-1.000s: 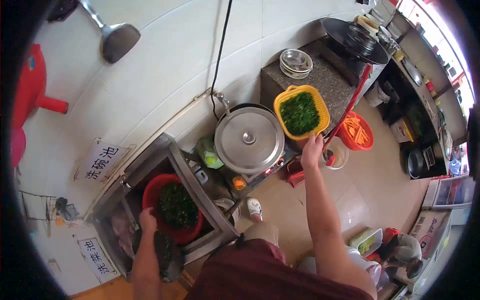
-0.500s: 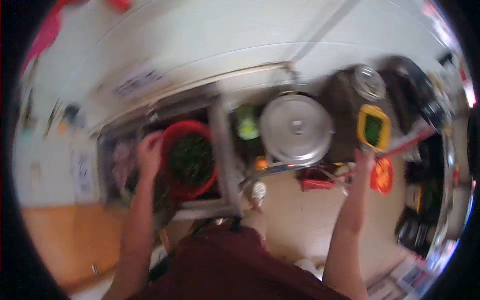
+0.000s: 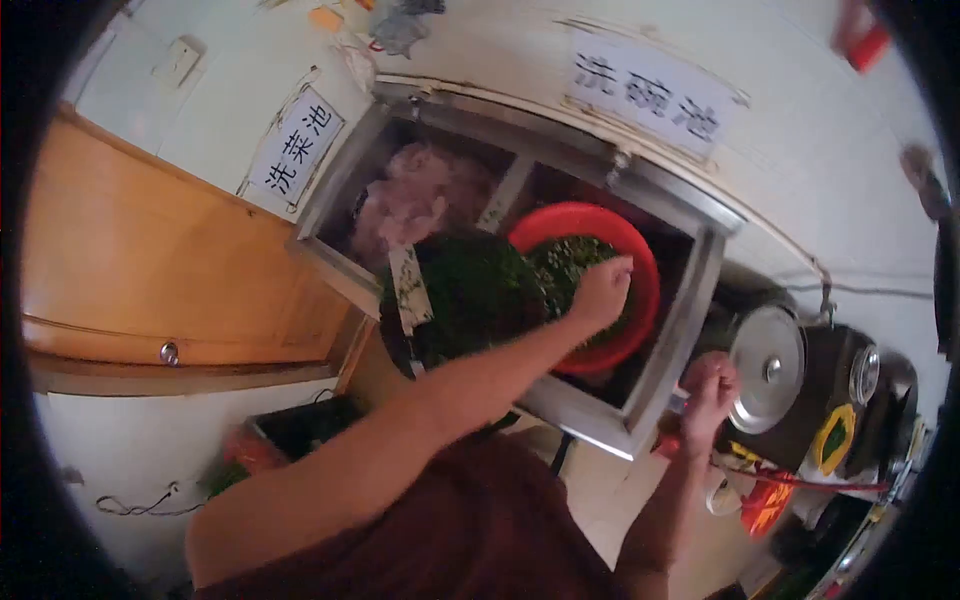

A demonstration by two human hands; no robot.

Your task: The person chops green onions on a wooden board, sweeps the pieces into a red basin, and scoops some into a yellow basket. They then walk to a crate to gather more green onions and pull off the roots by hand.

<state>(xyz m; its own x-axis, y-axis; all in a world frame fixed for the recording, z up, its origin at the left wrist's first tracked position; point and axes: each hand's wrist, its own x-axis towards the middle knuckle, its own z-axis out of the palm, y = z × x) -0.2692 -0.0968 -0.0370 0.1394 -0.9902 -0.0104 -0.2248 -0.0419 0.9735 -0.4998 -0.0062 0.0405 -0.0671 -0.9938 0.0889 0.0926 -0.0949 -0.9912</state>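
Two paper signs [image 3: 297, 147] on the wall, 洗菜池 and 洗碗池, face your double sink [image 3: 692, 310]. Your curled, closed left hand [image 3: 603, 292] is over cut greens [image 3: 560, 265] in the red basin [image 3: 645, 285]; your right hand [image 3: 710, 388], fingers folded, is near the lidded pot [image 3: 768, 366]. The leaf-flecked cleaver [image 3: 408, 285] lies beside a dark green pile [image 3: 475, 290].

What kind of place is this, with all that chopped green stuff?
It looks like a kitchen, maybe a restaurant's. There's a metal double sink with a red basin of chopped greens in it, a cleaver and a big lidded pot.
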